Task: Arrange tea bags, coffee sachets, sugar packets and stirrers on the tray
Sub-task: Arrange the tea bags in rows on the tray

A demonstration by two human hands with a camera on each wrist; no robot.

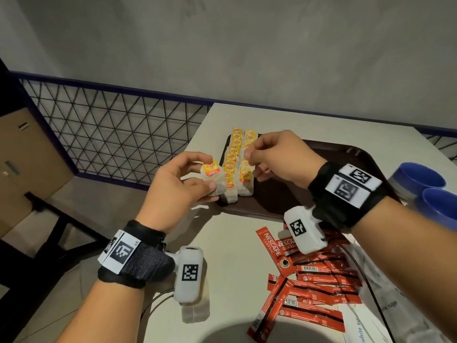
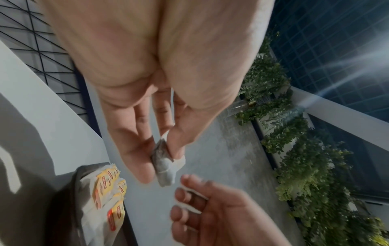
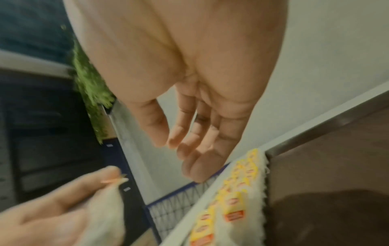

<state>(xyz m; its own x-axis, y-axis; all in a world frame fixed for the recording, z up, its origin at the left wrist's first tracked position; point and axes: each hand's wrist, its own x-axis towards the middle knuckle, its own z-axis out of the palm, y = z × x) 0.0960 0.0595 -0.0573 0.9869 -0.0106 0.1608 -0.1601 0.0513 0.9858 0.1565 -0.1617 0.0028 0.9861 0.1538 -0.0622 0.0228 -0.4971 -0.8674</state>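
Head view: left hand (image 1: 178, 184) pinches a tea bag (image 1: 214, 180) just beside the brown tray (image 1: 277, 201), where two rows of tea bags (image 1: 237, 162) lie along the left edge. Right hand (image 1: 274, 157) hovers above the rows, fingers loosely curled. Coffee sachets (image 1: 319, 276) lie heaped on the table (image 1: 230, 243).

Left wrist view: thumb and fingers (image 2: 134, 154) hold the bag.

Right wrist view: fingers (image 3: 195, 146) relaxed, holding nothing.

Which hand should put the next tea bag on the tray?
The left hand, probably. It already holds a tea bag right beside the rows of tea bags on the tray. The right hand hangs above the rows, and I cannot tell whether it holds anything.
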